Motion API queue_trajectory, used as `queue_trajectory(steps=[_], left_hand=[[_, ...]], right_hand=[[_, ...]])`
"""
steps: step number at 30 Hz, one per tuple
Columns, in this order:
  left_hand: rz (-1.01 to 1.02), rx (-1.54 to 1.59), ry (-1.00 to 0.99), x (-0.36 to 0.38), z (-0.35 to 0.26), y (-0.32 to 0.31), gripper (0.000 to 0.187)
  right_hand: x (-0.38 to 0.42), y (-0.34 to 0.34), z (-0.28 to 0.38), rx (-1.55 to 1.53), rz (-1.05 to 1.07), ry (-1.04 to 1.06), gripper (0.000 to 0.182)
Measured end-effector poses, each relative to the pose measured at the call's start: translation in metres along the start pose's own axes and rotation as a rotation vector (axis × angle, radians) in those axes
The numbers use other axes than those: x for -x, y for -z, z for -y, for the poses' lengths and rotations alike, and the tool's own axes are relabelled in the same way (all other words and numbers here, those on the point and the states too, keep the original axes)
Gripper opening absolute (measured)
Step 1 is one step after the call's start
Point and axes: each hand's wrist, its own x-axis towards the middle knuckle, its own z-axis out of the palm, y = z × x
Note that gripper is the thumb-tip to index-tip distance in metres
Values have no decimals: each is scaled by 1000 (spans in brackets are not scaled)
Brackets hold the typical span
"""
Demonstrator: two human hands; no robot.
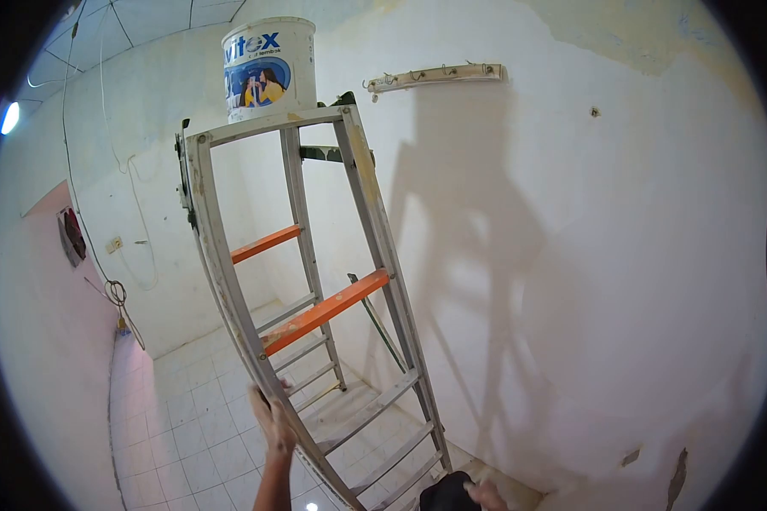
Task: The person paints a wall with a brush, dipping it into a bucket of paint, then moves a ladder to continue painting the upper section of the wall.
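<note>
An aluminium stepladder [371, 230] with orange upper rungs stands unfolded in front of me, leaning in this view. My left hand [274, 423] is closed around its left side rail, below the front orange rung, with a fingertip showing past the rail. On the ladder's top sits a white paint bucket [268, 81] with a blue label. Only part of my right hand [487, 496] shows at the bottom edge, smeared, beside a dark black shape [447, 492] near the ladder's foot; I cannot tell what its fingers do.
A wooden hook rail [435, 77] is fixed to the patchy white wall [622, 255] at right, where the ladder's shadow falls. Cables and a coiled cord [116, 294] hang at left, near a socket [113, 244]. White tiles [204, 426] cover the floor. A lamp [9, 117] glows upper left.
</note>
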Motion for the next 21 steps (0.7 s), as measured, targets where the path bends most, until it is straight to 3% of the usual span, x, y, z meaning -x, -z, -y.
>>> queue_trajectory(steps=[2,5,7,8,12,15,19,21], left_hand=[[-22,-86,-71,-46,-32,-9,64],[-18,-205,-104,-99,-85,-21,53],[-80,-180,129,-117,-112,-35,43],[-150,-216,151,-122,-118,-45,38],[-289,-308,93,-122,-99,-54,37],[-278,-345,105,-122,-91,-47,37],[-330,-377,119,-120,-89,-50,41],[-337,-367,145,-118,-91,-50,42]], right_hand=[[-85,7,51,420,31,-349,68],[-173,24,178,256,-32,42,62],[-219,32,250,184,-29,247,58],[-234,38,287,129,-7,322,57],[-274,60,402,-42,108,418,55],[-308,57,470,-176,191,511,51],[-339,25,532,-417,376,632,54],[-335,11,556,-438,369,665,51]])
